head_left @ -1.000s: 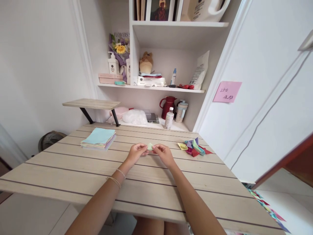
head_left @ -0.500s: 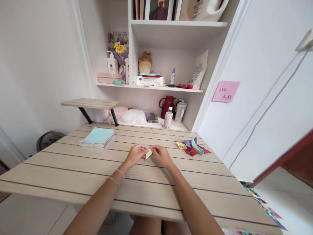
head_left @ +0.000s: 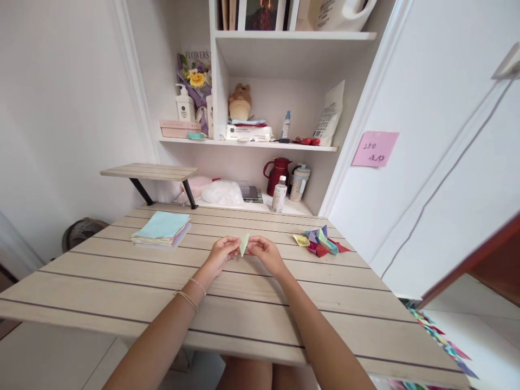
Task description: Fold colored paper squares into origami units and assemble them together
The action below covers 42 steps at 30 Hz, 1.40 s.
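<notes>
A small piece of folded light-green paper [head_left: 244, 245] stands between my two hands, above the middle of the table. My left hand [head_left: 222, 252] pinches its left side with thumb and fingers. On the other side, my right hand [head_left: 264, 252] is closed on the right edge of the paper. To the right lies a pile of folded paper pieces [head_left: 319, 241] in yellow, purple, green, blue and red. A stack of square paper sheets [head_left: 162, 227], light blue on top, rests on the left of the table.
The slatted wooden table [head_left: 244, 319] has a small raised shelf [head_left: 150, 171] at its back left. Behind stand a bottle [head_left: 279, 195], a red jug [head_left: 277, 176] and a tumbler [head_left: 299, 183]. More folded papers [head_left: 442, 338] lie beyond the right edge.
The green paper has been turned more upright and now shows as a taller, pointed shape. My hands have moved slightly apart around it. The view has shifted a little.
</notes>
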Available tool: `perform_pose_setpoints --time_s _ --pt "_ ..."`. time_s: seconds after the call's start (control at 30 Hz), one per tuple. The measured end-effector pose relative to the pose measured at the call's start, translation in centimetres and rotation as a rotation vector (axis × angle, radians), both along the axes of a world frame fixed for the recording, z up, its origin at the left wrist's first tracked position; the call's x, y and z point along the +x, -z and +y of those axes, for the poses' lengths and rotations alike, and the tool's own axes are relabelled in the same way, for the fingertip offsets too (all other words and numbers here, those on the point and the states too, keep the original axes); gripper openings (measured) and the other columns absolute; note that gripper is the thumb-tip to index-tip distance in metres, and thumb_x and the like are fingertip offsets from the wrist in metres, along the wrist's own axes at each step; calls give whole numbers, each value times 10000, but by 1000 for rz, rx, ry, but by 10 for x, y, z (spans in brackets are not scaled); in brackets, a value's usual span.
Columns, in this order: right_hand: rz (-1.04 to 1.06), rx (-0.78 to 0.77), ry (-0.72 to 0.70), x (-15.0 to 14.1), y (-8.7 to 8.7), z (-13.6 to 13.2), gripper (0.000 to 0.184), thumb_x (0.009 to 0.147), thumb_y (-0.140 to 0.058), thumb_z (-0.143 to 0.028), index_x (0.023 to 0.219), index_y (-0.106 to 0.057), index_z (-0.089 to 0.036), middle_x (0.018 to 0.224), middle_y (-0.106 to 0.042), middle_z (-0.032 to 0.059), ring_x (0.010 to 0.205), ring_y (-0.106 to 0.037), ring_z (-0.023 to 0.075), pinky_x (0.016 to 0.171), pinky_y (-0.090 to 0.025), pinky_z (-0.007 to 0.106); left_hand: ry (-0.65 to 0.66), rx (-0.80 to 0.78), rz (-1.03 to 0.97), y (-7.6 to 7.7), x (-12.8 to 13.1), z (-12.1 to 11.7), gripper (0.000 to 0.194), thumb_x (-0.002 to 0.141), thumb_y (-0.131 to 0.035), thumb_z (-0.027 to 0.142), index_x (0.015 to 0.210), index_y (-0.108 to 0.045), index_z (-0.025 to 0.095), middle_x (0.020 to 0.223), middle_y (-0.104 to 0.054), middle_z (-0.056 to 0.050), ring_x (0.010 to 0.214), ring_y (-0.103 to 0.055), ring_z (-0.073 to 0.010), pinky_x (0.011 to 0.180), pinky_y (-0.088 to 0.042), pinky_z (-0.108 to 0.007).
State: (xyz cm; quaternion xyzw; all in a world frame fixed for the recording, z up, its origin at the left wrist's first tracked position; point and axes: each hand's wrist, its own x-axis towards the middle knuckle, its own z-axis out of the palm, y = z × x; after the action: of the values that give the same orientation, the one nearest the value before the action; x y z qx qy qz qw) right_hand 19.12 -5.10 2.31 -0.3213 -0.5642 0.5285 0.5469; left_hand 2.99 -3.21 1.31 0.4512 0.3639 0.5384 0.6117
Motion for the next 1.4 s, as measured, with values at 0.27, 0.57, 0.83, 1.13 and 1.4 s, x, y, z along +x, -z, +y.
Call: perform_pose_setpoints --time_s 0.27,0.57,0.83,1.13,1.4 --pt "-154 86 52 0 2 0 265 633 -537 -191 890 -594 -162 673 -638 11 620 -604 144 622 -499 268 16 -17 -24 3 4 -1 263 557 -745 218 755 -607 112 706 -642 -44 595 -597 -104 613 -487 -230" --pt "-222 128 100 0 5 2 258 635 -515 -190 880 -591 -170 633 -625 -6 589 -592 138 596 -489 251 26 -23 -27 5 3 1 263 567 -741 212 767 -601 114 718 -642 -43 609 -606 -109 627 -501 -237" --pt "-500 350 288 2 4 -2 266 660 -508 -173 904 -611 -196 579 -590 -27 507 -530 118 516 -437 220 96 -34 0 1 5 -4 231 591 -726 205 781 -618 129 739 -640 -31 625 -604 -98 654 -496 -228" --pt "-625 561 327 5 6 0 277 709 -498 -101 865 -677 -244 827 -660 46 749 -593 177 711 -466 303 179 -30 45 -4 6 -10 296 613 -710 267 862 -644 121 863 -665 -92 759 -623 -147 739 -487 -267" --pt "-403 238 100 11 6 5 339 708 -548 -232 1039 -612 -203 880 -662 43 697 -612 153 649 -493 279 21 138 197 -1 6 -4 353 473 -776 194 785 -642 100 748 -681 -92 668 -626 -161 671 -491 -272"
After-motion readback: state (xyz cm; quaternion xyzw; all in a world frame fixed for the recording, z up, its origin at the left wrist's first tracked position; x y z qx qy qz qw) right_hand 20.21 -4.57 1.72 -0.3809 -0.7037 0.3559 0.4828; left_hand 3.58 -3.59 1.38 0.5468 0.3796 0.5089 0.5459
